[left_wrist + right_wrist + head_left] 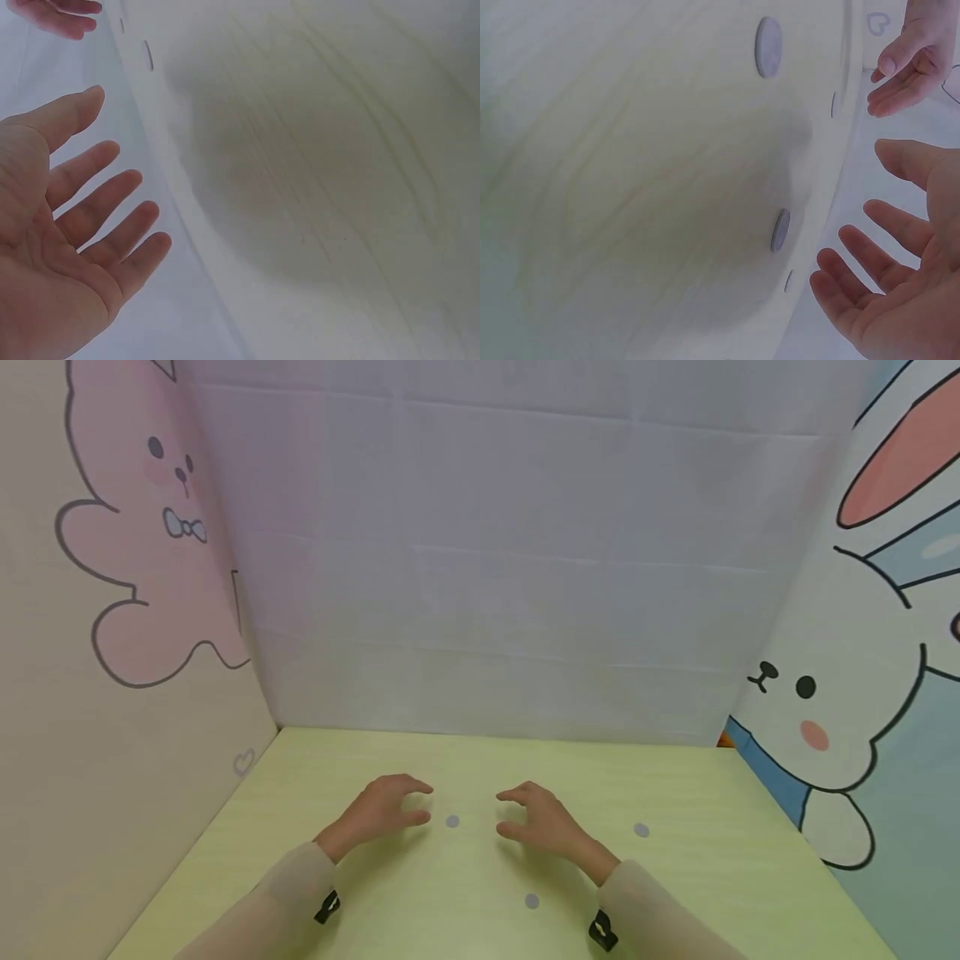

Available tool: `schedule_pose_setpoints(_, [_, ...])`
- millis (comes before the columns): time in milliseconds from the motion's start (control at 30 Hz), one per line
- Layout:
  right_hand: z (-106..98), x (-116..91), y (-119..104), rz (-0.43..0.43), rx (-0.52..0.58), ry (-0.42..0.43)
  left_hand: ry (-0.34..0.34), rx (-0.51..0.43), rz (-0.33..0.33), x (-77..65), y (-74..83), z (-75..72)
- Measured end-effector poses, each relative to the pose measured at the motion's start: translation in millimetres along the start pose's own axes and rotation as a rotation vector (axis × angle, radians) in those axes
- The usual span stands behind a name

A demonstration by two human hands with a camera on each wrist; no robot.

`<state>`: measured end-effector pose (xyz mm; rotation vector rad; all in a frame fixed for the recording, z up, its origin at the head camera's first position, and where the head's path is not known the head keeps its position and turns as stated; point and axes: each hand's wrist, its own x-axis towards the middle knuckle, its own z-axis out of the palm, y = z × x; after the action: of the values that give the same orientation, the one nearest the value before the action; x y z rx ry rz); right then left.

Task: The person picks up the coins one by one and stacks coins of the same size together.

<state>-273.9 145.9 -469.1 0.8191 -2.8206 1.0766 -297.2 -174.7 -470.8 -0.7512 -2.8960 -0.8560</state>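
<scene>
My left hand [381, 810] hovers over the pale yellow table, fingers spread and loosely bent, with nothing in its grasp. Opposite it, my right hand [546, 821] is held in the same way, palm turned inward and bare. Between the two hands lies a small flat grey disc [452, 821], closer to the left fingertips. A second grey disc [532, 901] sits on the near side of the right hand, and a third grey disc [641, 830] lies to its right. In the right wrist view, the spread right fingers [870, 262] stay apart from the discs.
The yellow tabletop [450, 935] shows faint wood grain. A creased white sheet [510, 568] hangs behind it. On the left stands a panel with a pink cartoon animal [150, 560]; on the right, one with a white cartoon rabbit [847, 693]. Dark clips [602, 931] hang at both sleeves.
</scene>
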Motion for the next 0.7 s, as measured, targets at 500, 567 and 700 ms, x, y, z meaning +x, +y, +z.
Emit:
schedule_pose_setpoints(500, [22,25,-7,-0.027,-0.116,-0.087,-0.047,0.039,-0.016,11.5,12.3,13.2])
schedule_pose_setpoints(567, [25,28,-8,-0.016,-0.120,-0.093,-0.039,0.054,-0.003,13.3,11.4,15.2])
schedule_pose_setpoints(700, [30,32,-9,-0.004,-0.121,-0.102,-0.024,0.056,0.035,16.6,8.2,21.1])
